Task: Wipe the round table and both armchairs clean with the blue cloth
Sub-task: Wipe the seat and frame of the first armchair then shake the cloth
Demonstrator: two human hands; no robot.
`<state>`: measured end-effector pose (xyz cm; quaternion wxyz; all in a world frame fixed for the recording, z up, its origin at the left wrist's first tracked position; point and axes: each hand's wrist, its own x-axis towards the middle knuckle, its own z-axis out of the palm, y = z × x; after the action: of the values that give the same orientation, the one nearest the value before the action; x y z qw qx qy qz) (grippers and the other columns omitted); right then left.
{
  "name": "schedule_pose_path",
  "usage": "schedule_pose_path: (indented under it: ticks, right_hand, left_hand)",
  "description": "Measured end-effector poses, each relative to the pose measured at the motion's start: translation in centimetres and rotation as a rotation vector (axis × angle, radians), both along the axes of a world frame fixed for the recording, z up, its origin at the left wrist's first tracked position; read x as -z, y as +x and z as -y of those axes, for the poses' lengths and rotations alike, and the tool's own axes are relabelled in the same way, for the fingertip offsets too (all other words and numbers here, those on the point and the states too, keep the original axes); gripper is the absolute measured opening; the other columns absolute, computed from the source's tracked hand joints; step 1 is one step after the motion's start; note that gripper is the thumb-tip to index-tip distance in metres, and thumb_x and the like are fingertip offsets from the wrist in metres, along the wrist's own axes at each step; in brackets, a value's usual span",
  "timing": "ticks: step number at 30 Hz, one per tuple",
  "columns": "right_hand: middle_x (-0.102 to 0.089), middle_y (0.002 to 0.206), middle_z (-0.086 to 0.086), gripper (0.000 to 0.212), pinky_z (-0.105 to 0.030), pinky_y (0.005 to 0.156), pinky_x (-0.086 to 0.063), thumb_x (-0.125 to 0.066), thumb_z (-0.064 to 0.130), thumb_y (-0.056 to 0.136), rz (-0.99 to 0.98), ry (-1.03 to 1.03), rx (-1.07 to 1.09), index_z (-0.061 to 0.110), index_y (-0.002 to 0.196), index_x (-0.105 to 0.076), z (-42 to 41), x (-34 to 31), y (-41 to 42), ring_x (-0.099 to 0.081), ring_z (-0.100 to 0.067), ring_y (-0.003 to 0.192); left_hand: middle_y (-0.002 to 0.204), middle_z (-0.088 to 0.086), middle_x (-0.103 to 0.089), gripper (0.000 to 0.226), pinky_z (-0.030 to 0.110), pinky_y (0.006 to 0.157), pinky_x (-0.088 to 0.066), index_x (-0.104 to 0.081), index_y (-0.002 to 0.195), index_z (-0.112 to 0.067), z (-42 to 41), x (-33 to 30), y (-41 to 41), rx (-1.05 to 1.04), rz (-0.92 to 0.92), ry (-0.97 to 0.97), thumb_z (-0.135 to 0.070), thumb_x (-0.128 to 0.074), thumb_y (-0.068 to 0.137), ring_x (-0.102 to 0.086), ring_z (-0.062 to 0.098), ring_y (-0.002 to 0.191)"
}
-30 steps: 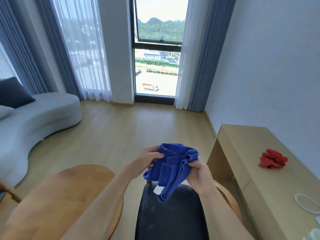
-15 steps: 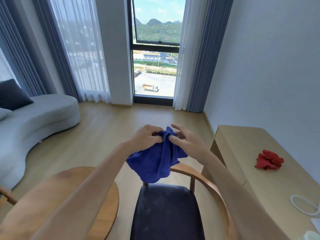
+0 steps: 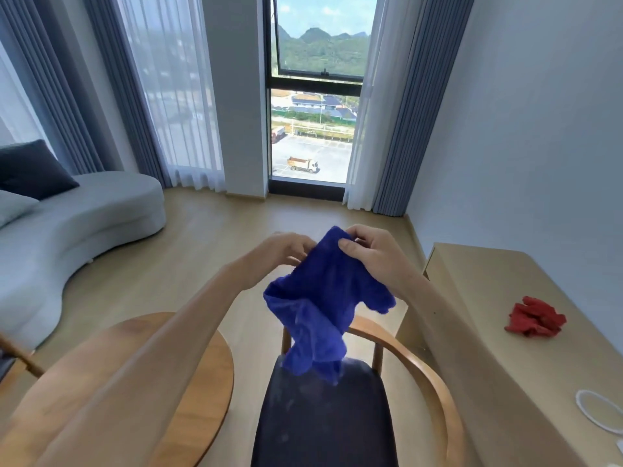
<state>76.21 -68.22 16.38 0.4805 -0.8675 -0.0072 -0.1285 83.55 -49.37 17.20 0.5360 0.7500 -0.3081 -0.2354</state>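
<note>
The blue cloth [image 3: 320,305] hangs in the air in front of me, above an armchair. My left hand [image 3: 286,249] pinches its top edge on the left, and my right hand [image 3: 374,256] pinches the top corner on the right. Below the cloth stands the armchair [image 3: 435,385] with a curved wooden arm and a dark seat. The round wooden table [image 3: 202,396] lies at the lower left, partly hidden by my left forearm. A wooden bar [image 3: 20,358] at the far left edge may belong to a second chair.
A light wooden desk [image 3: 505,298] runs along the right wall with a red cloth [image 3: 534,320] and a white cable loop [image 3: 596,411] on it. A grey curved sofa [image 3: 77,227] with a dark cushion stands at the left. Wooden floor stretches to the window and curtains.
Both hands have lifted the cloth higher and shaken it looser; it hung bunched near the seat before and now drapes open from its top edge.
</note>
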Motion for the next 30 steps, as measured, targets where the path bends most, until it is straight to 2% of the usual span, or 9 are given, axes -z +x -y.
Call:
schedule_pose_path:
  ticks: [3,5,8,12,16,19,21,26,30]
  right_hand:
    - [-0.069,0.088,0.003,0.014,-0.027,0.071,-0.052,-0.051,0.022,0.099,0.023,-0.071,-0.059,0.028,0.093,-0.063,-0.5,-1.4,0.4,-0.066,-0.014,0.08]
    - [-0.068,0.089,0.004,0.013,-0.024,0.07,-0.048,-0.051,0.021,0.099,0.029,-0.139,-0.073,0.026,0.095,-0.062,-0.5,-1.6,0.6,-0.064,-0.013,0.081]
    - [-0.069,0.088,0.004,0.015,-0.027,0.07,-0.051,-0.051,0.021,0.099,0.089,-0.061,-0.001,0.029,0.093,-0.062,0.1,-1.9,0.4,-0.064,-0.015,0.081]
    - [-0.068,0.083,0.014,0.019,-0.017,0.064,-0.049,-0.052,0.025,0.098,0.131,-0.009,0.053,0.037,0.088,-0.062,1.1,-2.9,0.1,-0.063,-0.005,0.079]
    - [-0.068,0.081,0.015,0.018,-0.026,0.07,-0.049,-0.053,0.024,0.098,0.175,0.106,0.107,0.035,0.088,-0.064,2.2,-3.5,-0.3,-0.063,-0.007,0.078]
    - [-0.068,0.082,0.013,0.017,-0.032,0.074,-0.051,-0.054,0.022,0.098,0.202,0.187,0.161,0.033,0.089,-0.065,3.4,-3.8,-0.9,-0.063,-0.013,0.081]
    - [-0.068,0.085,0.011,0.017,-0.03,0.073,-0.05,-0.051,0.022,0.099,0.204,0.139,0.22,0.032,0.091,-0.062,4.5,-3.6,-1.4,-0.062,-0.013,0.083]
    - [-0.062,0.09,0.01,0.021,-0.024,0.067,-0.043,-0.046,0.015,0.101,0.102,-0.034,0.354,0.032,0.093,-0.057,8.2,-0.5,-3.3,-0.058,-0.012,0.084]
    - [-0.062,0.105,-0.001,0.031,-0.019,0.072,-0.045,-0.044,0.001,0.098,-0.056,-0.171,0.29,0.021,0.12,-0.054,9.4,3.1,-4.5,-0.058,-0.015,0.093]
  left_hand:
    - [0.105,0.009,-0.068,0.025,0.032,0.09,-0.049,-0.065,0.107,-0.003,0.5,-0.1,-0.1,-0.007,0.167,0.028,-0.023,-0.055,0.095,-0.064,0.02,0.096]
    - [0.104,0.007,-0.069,0.02,0.031,0.085,-0.053,-0.064,0.11,-0.006,1.0,0.3,0.2,-0.021,0.274,0.051,-0.016,-0.058,0.094,-0.065,0.019,0.095]
    - [0.101,0.004,-0.069,0.019,0.034,0.085,-0.055,-0.063,0.106,-0.011,1.3,1.4,0.6,-0.008,0.336,0.118,-0.01,-0.064,0.088,-0.065,0.019,0.093]
    - [0.1,0.0,-0.069,0.023,0.033,0.085,-0.055,-0.063,0.107,-0.014,1.5,3.6,1.0,-0.007,0.352,0.194,-0.008,-0.064,0.085,-0.065,0.016,0.094]
    - [0.1,-0.003,-0.068,0.022,0.027,0.084,-0.052,-0.064,0.108,-0.015,1.5,6.0,1.1,0.0,0.349,0.322,-0.009,-0.06,0.087,-0.062,0.014,0.093]
    - [0.091,-0.011,-0.066,0.014,0.016,0.072,-0.042,-0.064,0.092,-0.024,1.4,7.2,0.6,-0.004,0.337,0.316,-0.012,-0.057,0.091,-0.059,0.007,0.085]
    - [0.085,-0.017,-0.061,0.019,0.019,0.07,-0.038,-0.062,0.089,-0.031,1.2,7.0,0.5,-0.011,0.365,0.305,-0.014,-0.054,0.093,-0.055,0.002,0.078]
    - [0.09,-0.007,-0.066,0.024,0.012,0.058,-0.042,-0.067,0.095,-0.022,0.6,4.4,1.7,0.001,0.415,0.367,-0.008,-0.048,0.093,-0.057,0.004,0.064]
    - [0.062,-0.014,-0.065,0.036,0.011,0.052,-0.044,-0.061,0.082,-0.03,0.9,2.9,2.0,0.019,0.481,0.41,-0.001,-0.044,0.093,-0.06,0.003,0.047]
